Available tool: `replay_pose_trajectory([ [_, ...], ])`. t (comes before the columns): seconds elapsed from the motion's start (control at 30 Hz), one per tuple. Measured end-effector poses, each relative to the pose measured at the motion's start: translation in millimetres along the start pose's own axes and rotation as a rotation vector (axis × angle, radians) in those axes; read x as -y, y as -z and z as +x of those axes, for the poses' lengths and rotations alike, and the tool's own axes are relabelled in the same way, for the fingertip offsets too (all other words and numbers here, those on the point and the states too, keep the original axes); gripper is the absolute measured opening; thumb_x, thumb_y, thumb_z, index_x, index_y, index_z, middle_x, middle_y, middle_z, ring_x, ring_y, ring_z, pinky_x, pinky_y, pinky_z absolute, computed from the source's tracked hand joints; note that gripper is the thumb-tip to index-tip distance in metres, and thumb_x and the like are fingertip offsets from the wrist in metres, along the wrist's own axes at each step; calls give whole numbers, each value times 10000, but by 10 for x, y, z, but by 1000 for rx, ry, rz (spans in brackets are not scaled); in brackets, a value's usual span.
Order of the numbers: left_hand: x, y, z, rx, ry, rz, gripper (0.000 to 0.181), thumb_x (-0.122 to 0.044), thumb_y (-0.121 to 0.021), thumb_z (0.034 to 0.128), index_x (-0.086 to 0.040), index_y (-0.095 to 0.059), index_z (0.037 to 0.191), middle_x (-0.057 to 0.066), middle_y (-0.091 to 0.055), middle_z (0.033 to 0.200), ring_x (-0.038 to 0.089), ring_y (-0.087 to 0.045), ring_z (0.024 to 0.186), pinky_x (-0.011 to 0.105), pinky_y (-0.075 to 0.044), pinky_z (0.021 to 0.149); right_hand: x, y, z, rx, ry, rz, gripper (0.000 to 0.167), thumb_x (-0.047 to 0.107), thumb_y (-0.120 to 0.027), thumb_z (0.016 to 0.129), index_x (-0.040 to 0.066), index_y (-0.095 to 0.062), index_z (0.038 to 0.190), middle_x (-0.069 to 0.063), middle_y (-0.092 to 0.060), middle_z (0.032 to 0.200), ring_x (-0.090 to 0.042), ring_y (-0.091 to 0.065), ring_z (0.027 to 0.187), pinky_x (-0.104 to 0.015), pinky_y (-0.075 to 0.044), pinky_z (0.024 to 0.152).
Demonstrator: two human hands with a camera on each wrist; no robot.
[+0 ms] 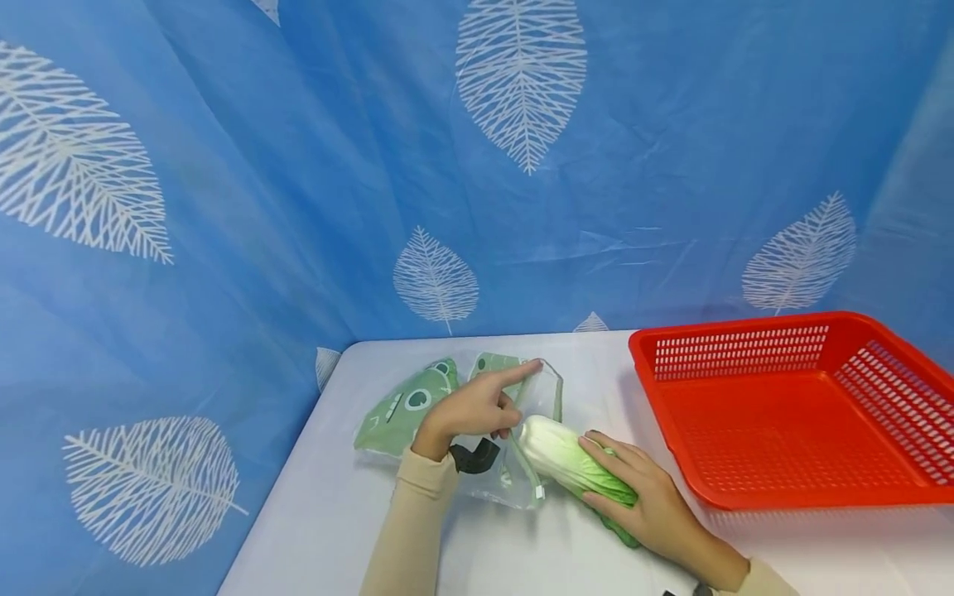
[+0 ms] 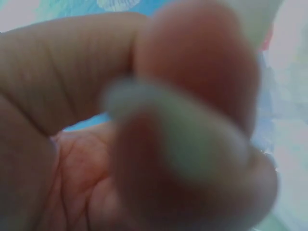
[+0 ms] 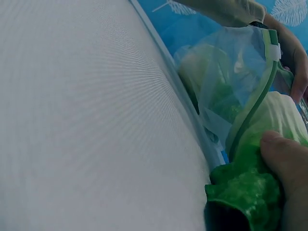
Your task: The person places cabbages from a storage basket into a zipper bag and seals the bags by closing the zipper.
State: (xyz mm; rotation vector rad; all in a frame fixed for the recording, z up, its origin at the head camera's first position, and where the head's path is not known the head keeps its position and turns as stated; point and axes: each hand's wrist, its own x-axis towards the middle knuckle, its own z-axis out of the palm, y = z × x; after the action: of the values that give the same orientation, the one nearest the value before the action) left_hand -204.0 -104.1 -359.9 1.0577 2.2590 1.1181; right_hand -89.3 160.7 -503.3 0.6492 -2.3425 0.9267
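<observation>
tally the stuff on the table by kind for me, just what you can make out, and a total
Cabbage: 1
Clear bag with green print: 1
Red basket: 1
Total: 3

Whatever the bag may contain is too unclear to count.

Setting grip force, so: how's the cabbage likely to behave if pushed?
The cabbage may roll sideways, being long and rounded. It's probably fairly stiff: it keeps a full shape under the right hand. Its pale end could slide easily, since it looks smooth. Weight can't be judged.
</observation>
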Motion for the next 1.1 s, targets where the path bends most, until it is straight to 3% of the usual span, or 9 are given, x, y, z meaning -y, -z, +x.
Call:
replay_pose_trajectory([
  [0.07, -5, 8, 3, 2, 0, -2, 813, 53, -538, 915, -178, -256, 1642, 80, -566, 627, 180, -547, 485, 291, -498, 505, 4, -5, 13, -40, 8, 16, 775, 269, -918, 756, 211, -604, 1461, -35, -606, 1418, -217, -592, 1227, -89, -276, 1080],
  [0.13, -1, 8, -4, -2, -2, -7, 810, 53, -542, 914, -171, -263, 1640, 131, -674, 873, 184, -556, 490, 299, -507, 505, 10, -13, 10, -79, 13, 33, 775, 247, -933, 731, 199, -625, 1441, -40, -623, 1393, -205, -615, 1203, -83, -303, 1065],
  [0.27, 20, -2, -26, -12, -7, -16, 807, 58, -550, 917, -170, -270, 1638, 166, -642, 1261, 191, -557, 488, 309, -513, 501, 34, -30, 8, -130, 15, 79, 763, 224, -949, 706, 178, -655, 1408, -35, -640, 1365, -164, -632, 1197, -90, -349, 1044],
  [0.33, 17, 1, -30, -12, -13, -9, 805, 56, -550, 921, -178, -270, 1638, 142, -645, 1260, 193, -559, 490, 311, -517, 504, 54, -34, 26, -143, 19, 85, 750, 227, -950, 703, 171, -666, 1395, -35, -645, 1356, -155, -638, 1188, -89, -358, 1034],
  [0.4, 10, 5, -33, -5, -19, -1, 806, 51, -550, 927, -183, -259, 1641, 145, -685, 1096, 196, -561, 494, 312, -521, 511, 78, -26, 58, -146, 26, 72, 741, 233, -951, 702, 171, -673, 1387, -36, -650, 1346, -172, -649, 1171, -87, -361, 1029],
  [0.57, -8, 14, -31, 7, -24, -8, 803, 55, -545, 940, -193, -248, 1643, 140, -660, 1263, 197, -557, 502, 314, -529, 526, 180, 41, 180, -114, -3, -18, 703, 295, -938, 726, 238, -682, 1379, 15, -665, 1316, -199, -682, 1111, -82, -382, 999],
  [0.63, -21, 19, -24, 9, -32, -7, 800, 64, -537, 941, -189, -247, 1643, 114, -554, 1456, 192, -545, 499, 310, -523, 523, 239, 72, 237, -100, -17, -63, 688, 328, -929, 737, 268, -683, 1376, 34, -671, 1303, -194, -692, 1092, -107, -430, 967],
  [0.77, -44, 34, -15, 2, -45, -2, 801, 66, -536, 936, -190, -254, 1641, 91, -454, 1560, 181, -537, 497, 305, -517, 518, 352, 102, 355, -88, -26, -107, 668, 354, -921, 746, 280, -690, 1368, 43, -682, 1281, -183, -700, 1075, -176, -507, 904],
  [1.1, -54, 75, -103, -35, -65, -40, 799, 56, -529, 938, -171, -238, 1646, 58, -444, 1570, 186, -548, 497, 333, -528, 504, 431, 89, 595, -49, -4, -108, 641, 313, -932, 730, 211, -722, 1327, -30, -707, 1232, -227, -709, 1057, -439, -593, 817],
])
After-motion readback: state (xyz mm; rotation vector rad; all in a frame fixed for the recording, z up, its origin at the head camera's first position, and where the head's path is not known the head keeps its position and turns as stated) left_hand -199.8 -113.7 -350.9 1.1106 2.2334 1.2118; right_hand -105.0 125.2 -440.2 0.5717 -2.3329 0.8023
